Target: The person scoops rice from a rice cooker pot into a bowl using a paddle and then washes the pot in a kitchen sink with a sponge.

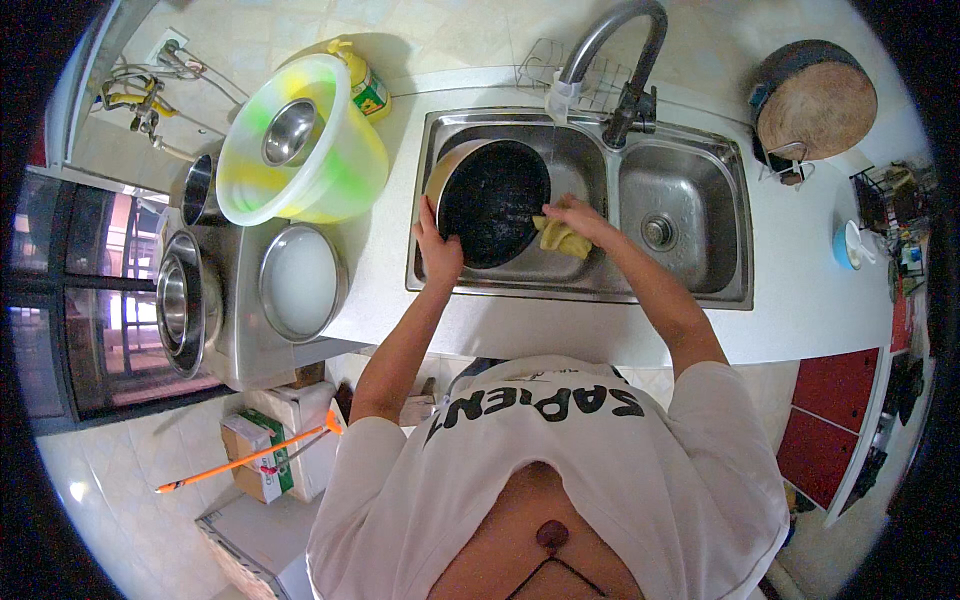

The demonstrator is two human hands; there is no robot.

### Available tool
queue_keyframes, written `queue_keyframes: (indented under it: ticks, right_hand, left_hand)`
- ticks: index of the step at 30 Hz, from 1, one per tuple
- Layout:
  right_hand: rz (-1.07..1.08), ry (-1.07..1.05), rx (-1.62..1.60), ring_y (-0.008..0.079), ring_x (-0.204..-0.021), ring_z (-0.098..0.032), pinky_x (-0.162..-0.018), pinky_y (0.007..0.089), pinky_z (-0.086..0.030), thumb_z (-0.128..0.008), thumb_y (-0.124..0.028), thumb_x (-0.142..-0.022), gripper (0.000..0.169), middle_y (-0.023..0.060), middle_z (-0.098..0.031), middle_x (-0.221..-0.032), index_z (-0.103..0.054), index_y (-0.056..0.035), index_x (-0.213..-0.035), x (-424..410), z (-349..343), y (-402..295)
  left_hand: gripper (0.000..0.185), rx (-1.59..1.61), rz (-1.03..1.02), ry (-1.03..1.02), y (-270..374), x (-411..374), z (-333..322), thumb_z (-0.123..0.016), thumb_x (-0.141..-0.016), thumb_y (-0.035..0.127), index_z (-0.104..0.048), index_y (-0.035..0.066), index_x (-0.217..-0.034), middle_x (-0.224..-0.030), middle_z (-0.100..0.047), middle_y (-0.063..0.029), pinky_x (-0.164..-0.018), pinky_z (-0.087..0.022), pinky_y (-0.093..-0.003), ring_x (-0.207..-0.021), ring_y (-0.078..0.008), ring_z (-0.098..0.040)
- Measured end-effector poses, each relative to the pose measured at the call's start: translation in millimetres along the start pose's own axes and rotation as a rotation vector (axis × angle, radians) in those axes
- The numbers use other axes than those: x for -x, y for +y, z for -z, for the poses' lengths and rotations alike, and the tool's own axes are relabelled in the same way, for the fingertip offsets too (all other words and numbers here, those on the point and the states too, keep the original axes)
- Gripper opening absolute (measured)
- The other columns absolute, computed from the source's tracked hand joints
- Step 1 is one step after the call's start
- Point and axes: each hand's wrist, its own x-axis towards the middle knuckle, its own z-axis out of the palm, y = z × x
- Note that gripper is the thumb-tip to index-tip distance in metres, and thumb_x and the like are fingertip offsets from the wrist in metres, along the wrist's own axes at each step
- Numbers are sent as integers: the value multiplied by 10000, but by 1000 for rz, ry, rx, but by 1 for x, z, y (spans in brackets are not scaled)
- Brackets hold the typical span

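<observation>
A round pan [491, 202] with a black inside and a pale tan outer wall leans in the left basin of a steel double sink [581, 281]. My left hand [441, 251] grips its near-left rim, thumb towards the inside. At the pan's right edge, my right hand [581, 216] holds a yellow cloth [564, 238] that hangs below the fingers. A dark curved faucet [621, 97] stands behind the divider, its white-wrapped spout [561, 94] above the left basin. A thin stream of water seems to fall from it. The underside of the pan is hidden.
Left of the sink stands a green-yellow plastic tub [360, 161] with a steel bowl [289, 132] inside. A yellow bottle [366, 86] is behind it. Steel basins [180, 300] and a pan of whitish liquid [302, 281] sit further left. A round wooden board [817, 111] leans at the back right.
</observation>
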Motion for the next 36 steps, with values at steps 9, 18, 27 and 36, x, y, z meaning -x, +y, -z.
queue_keyframes:
  ticks: [9,18,27,36]
  right_hand:
    - [-209,11,-529,216,-763,-643,-639,340,-529,-574,-431,-847,468,128,-636,-935,-572,4,-1017,-37,-17,21]
    - [193,168,-928,217,-796,-622,-707,350,-510,-564,-354,-855,379,101,-649,-906,-605,5,-970,-63,-37,56]
    - [535,179,-1061,212,-872,-613,-751,355,-507,-581,-260,-854,299,102,-639,-973,-597,2,-997,-58,-42,62]
    - [173,-23,-203,178,-974,-557,-856,295,-422,-691,-247,-768,498,104,-576,-1121,-506,-34,-1178,-18,-39,7]
  left_hand:
    - [827,-97,-352,-27,49,17,19,-422,-619,-181,-221,63,-1383,-1309,-281,-244,-1024,-303,-404,-1199,-420,-345]
    - [824,-166,-569,-109,42,29,29,-530,-609,-153,-250,44,-1358,-1386,-242,-236,-1064,-255,-420,-1273,-409,-274]
    - [836,172,-222,9,8,40,15,-570,-739,-63,-109,110,-1414,-1385,-285,-214,-1008,-336,-394,-1242,-328,-371]
    - [666,356,54,144,-61,35,20,-438,-823,-69,-162,79,-1411,-967,-615,-135,-634,-503,-287,-765,-191,-607]
